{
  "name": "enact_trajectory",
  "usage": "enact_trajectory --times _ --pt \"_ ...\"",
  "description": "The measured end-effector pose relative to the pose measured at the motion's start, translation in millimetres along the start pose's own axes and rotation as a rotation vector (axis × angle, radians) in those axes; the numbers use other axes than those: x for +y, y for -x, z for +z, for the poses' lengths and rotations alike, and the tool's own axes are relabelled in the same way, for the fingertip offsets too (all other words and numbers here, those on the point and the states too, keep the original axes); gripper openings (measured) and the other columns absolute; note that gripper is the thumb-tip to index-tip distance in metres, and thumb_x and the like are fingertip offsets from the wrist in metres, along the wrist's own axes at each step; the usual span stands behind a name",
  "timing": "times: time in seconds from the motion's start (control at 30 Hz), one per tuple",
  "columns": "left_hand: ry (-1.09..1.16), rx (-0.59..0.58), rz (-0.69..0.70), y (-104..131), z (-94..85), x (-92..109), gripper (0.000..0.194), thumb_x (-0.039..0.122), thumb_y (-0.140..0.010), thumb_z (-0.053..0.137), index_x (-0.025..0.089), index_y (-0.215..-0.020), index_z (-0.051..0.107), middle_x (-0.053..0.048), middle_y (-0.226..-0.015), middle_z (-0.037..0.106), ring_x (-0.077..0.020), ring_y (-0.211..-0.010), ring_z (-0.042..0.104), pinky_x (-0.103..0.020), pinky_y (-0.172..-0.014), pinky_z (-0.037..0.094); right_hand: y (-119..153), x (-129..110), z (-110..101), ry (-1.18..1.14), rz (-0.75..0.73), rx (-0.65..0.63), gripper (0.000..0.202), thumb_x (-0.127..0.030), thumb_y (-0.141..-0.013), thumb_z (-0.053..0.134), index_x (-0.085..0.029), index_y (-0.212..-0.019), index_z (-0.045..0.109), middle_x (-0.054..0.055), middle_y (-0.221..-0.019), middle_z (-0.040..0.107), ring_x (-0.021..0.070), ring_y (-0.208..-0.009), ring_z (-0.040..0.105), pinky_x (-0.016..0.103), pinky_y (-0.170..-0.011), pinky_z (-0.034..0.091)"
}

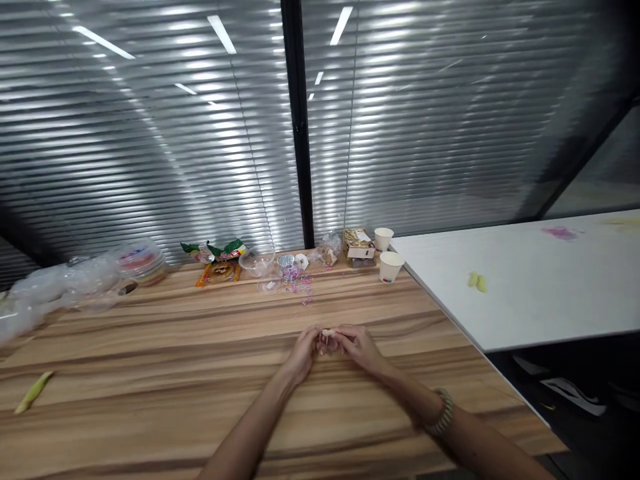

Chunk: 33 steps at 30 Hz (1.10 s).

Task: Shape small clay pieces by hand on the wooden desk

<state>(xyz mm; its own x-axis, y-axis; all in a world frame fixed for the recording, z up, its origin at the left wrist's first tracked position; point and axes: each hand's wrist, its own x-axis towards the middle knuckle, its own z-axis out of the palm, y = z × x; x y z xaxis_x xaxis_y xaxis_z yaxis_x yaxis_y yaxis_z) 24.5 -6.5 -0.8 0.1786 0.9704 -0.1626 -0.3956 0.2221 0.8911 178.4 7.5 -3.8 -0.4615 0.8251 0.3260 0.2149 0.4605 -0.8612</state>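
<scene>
Both forearms reach forward over the wooden tabletop (150, 347). Left hand (303, 351) and right hand (359, 347) meet, their fingers (334, 335) pinching together one tiny pale clip (326, 339), thin, too small to see clearly. Further away lies a heap of pink paper clips (300, 285).

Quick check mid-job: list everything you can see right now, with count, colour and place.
wooden table: 1, brown, foreground
white table: 1, right
paper cups: 2, white, far right edge of the wooden table
paper clips: pile, pink and mixed, far centre
clear bowl: 1, by the clips
snack packets: several, green and orange, far centre-left
gold box: 1, beside the cups
plastic wrap: clear, far left
left hand: fingertips pinching a small item too small to name
right hand: same item, beaded bracelet on wrist
</scene>
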Motion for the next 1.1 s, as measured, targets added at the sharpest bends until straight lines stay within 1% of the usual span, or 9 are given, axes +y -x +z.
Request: enact_trajectory --times 0.13,0.27,0.4,0.63,0.83,0.9,0.97,1.03,1.1 --pt "0.095 -0.054 -0.047 4.7 -1.7 4.0 0.026 0.035 -0.066 0.066 0.012 -0.073 0.057 0.0 -0.066 0.056 -0.0062 -0.049 0.049 -0.025 -0.066 0.045 1.7 6.8 -5.6 0.346 -0.156 -0.085 0.032 -0.034 -0.09 0.036 -0.019 -0.087 0.064 0.006 -0.076 0.061 0.0168 -0.072 0.054 0.027 -0.069 0.04" --pt "-0.07 -0.131 -0.012 8.8 -1.4 6.1 0.036 0.046 -0.068 0.064 0.014 -0.083 0.056 -0.004 -0.078 0.061 -0.0141 -0.061 0.061 -0.028 -0.067 0.047 4.5 11.3 -4.8 0.502 -0.169 -0.091 0.031 -0.027 -0.091 0.033 -0.017 -0.092 0.063 0.008 -0.081 0.062 0.0169 -0.075 0.055 0.026 -0.07 0.04" --pt "-0.178 -0.131 -0.018 10.1 0.9 6.5 0.042 0.055 -0.069 0.058 0.017 -0.086 0.054 -0.004 -0.085 0.063 -0.0167 -0.066 0.063 -0.032 -0.071 0.048 7.6 6.4 -3.0 0.367 -0.127 -0.035 0.031 -0.028 -0.092 0.032 -0.017 -0.094 0.061 0.008 -0.084 0.062 0.0163 -0.075 0.055 0.026 -0.07 0.041" --pt "-0.131 -0.051 -0.03 7.9 0.2 6.5 0.045 0.058 -0.069 0.055 0.016 -0.085 0.052 -0.006 -0.083 0.065 -0.0195 -0.071 0.065 -0.036 -0.074 0.049 5.2 -0.6 -10.4 0.194 -0.103 -0.113 0.03 -0.029 -0.091 0.034 -0.016 -0.087 0.06 0.006 -0.081 0.062 0.0153 -0.074 0.054 0.025 -0.07 0.04" --pt "-0.147 0.193 0.152 -0.1 -12.9 6.2 0.043 0.056 -0.069 0.056 0.017 -0.085 0.05 -0.001 -0.079 0.059 -0.0115 -0.056 0.06 -0.029 -0.062 0.049 5.4 -3.4 -11.2 0.168 -0.081 -0.153 0.034 -0.033 -0.09 0.037 -0.015 -0.079 0.063 0.003 -0.069 0.06 0.0135 -0.065 0.052 0.022 -0.062 0.037" --pt "-0.195 0.226 0.205 7.1 -14.0 5.4 0.039 0.051 -0.069 0.059 0.015 -0.082 0.054 -0.001 -0.072 0.059 -0.0116 -0.06 0.058 -0.025 -0.062 0.047 6.4 -5.5 -10.0 0.134 -0.054 -0.149 0.035 -0.036 -0.089 0.039 -0.015 -0.077 0.064 0.002 -0.065 0.058 0.0126 -0.061 0.051 0.021 -0.058 0.036" --pt "-0.273 0.197 0.239 21.6 -12.0 2.3 0.037 0.045 -0.066 0.065 0.013 -0.084 0.06 -0.003 -0.073 0.061 -0.0134 -0.067 0.058 -0.024 -0.066 0.045 8.4 -7.9 -6.7 0.073 0.005 -0.144 0.037 -0.039 -0.088 0.041 -0.014 -0.076 0.064 0.001 -0.059 0.056 0.0112 -0.053 0.048 0.021 -0.053 0.036" --pt "-0.465 0.106 0.283 40.6 -9.3 -3.0 0.033 0.04 -0.066 0.067 0.013 -0.086 0.065 -0.006 -0.081 0.065 -0.0162 -0.075 0.058 -0.024 -0.07 0.044 11.7 -9.8 -0.3 -0.027 0.079 -0.19 0.038 -0.044 -0.085 0.043 -0.014 -0.078 0.064 -0.001 -0.053 0.054 0.0099 -0.046 0.046 0.02 -0.047 0.035" --pt "-0.581 0.126 0.261 60.0 -10.1 -7.9 0.032 0.041 -0.071 0.06 0.013 -0.082 0.068 -0.006 -0.072 0.066 -0.0162 -0.068 0.057 -0.025 -0.064 0.044 15.6 -10.0 8.6 -0.157 0.136 -0.284 0.039 -0.047 -0.083 0.045 -0.012 -0.082 0.064 -0.001 -0.049 0.053 0.0098 -0.042 0.046 0.02 -0.044 0.036"
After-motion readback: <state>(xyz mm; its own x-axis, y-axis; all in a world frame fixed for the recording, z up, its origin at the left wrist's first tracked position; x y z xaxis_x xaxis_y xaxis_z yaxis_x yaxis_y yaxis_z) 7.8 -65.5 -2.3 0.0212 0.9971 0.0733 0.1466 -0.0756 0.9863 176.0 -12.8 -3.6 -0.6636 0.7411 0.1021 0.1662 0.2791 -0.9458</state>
